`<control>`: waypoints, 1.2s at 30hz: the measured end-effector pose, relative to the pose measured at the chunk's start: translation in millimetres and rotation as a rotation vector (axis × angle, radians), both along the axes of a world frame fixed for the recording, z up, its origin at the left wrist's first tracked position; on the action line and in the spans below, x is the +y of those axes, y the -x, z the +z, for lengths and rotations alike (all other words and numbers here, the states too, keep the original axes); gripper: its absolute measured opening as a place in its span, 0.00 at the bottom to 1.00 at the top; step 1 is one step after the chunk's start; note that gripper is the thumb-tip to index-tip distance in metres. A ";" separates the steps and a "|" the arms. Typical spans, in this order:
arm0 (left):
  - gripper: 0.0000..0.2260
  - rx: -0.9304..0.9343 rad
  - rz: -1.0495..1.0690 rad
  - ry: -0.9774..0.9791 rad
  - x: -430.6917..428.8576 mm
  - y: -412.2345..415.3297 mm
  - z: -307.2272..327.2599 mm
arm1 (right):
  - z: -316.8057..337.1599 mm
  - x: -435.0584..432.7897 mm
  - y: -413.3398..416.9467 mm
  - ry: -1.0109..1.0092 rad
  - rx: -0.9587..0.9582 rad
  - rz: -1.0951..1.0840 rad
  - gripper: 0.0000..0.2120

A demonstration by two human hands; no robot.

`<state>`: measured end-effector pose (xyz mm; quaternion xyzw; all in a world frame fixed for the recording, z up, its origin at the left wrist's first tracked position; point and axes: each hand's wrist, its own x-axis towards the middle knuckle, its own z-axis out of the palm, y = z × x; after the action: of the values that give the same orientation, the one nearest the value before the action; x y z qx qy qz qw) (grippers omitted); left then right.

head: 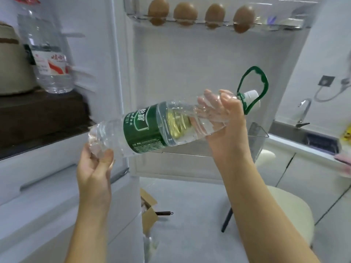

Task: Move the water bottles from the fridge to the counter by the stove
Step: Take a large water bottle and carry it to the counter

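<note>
**Holding green-label bottle [144,128] two-handed in front of the open fridge [47,168]**

My left hand [96,164] cups the bottle's base from below, with the fingers curled under it and the thumb pressed on the near side. My right hand [226,116] wraps the bottle's shoulder just below the neck. Its fingers curl round the far side and show through the clear plastic, so both hands are gripping.

The bottle is in the air, clear of any shelf. It lies nearly flat, tilted with the base low on the left and the white cap [251,95] higher on the right. A green carry loop [253,86] sticks up from the neck, and the green label wraps the middle. The bottle sits between the fridge body and the inside of the open door.

A red-label bottle [49,59] stands upright inside the fridge on a dark shelf [38,112], upper left, well apart from my hands. It is touching or just beside a beige round container [13,59]; I cannot tell which.

Four brown eggs [185,13] sit in the door rack [218,22] at the top. On the far right there is a faucet [304,112] over a sink [319,141] in a white counter [292,142].

On the floor below are an open cardboard box [149,205] and a cream chair [290,207].
</note>
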<state>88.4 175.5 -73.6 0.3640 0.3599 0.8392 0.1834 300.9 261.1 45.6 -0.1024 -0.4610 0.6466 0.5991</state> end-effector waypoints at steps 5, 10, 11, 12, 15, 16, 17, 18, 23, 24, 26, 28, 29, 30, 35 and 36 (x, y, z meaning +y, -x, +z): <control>0.10 0.072 -0.099 0.010 23.3 -20.1 4.3 | -5.3 -1.4 -30.9 0.008 0.055 -0.110 0.03; 0.14 0.122 -0.166 0.014 41.8 -35.8 18.7 | -8.7 -3.5 -54.5 0.063 0.061 -0.240 0.05; 0.15 0.137 -0.180 0.008 44.9 -38.3 19.3 | -11.0 -3.6 -59.4 0.078 0.078 -0.257 0.05; 0.17 0.152 -0.198 0.004 48.1 -41.7 20.3 | -13.4 -4.5 -64.3 0.094 0.096 -0.279 0.05; 0.20 0.211 -0.250 0.005 54.5 -53.7 22.7 | -17.5 -10.0 -79.3 0.111 0.124 -0.352 0.09; 0.21 0.217 -0.269 0.008 56.4 -58.9 22.3 | -17.5 -13.3 -84.9 0.114 0.122 -0.382 0.08; 0.21 0.215 -0.281 0.011 57.9 -64.9 22.1 | -17.5 -16.6 -90.3 0.120 0.126 -0.410 0.06; 0.20 0.209 -0.290 0.014 59.4 -72.0 22.6 | -17.0 -20.4 -96.7 0.126 0.137 -0.431 0.04; 0.21 0.221 -0.360 0.042 64.2 -117.3 22.7 | -20.4 -37.7 -139.5 0.124 0.179 -0.525 0.07; 0.23 0.227 -0.376 0.044 64.0 -128.4 20.5 | -22.2 -41.4 -150.2 0.125 0.178 -0.549 0.06; 0.25 0.215 -0.410 0.061 61.4 -152.1 15.3 | -24.8 -49.9 -173.9 0.125 0.172 -0.583 0.08; 0.24 0.197 -0.449 0.086 56.9 -179.9 12.5 | -24.6 -60.1 -199.8 0.127 0.146 -0.625 0.09; 0.22 0.202 -0.473 0.097 54.2 -194.5 11.8 | -25.4 -65.5 -213.4 0.131 0.139 -0.645 0.09; 0.20 0.205 -0.501 0.103 51.1 -209.5 11.6 | -27.8 -70.7 -227.9 0.135 0.133 -0.668 0.07; 0.21 0.222 -0.604 0.128 37.1 -280.3 5.1 | -35.6 -98.6 -294.7 0.157 0.144 -0.755 0.10; 0.23 0.224 -0.623 0.135 34.1 -297.0 2.0 | -37.3 -106.2 -310.7 0.162 0.146 -0.771 0.09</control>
<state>385.4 209.6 -71.6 0.5337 0.3042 0.6717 0.4142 611.6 154.9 8.3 -0.2687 -0.2927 0.4140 0.8190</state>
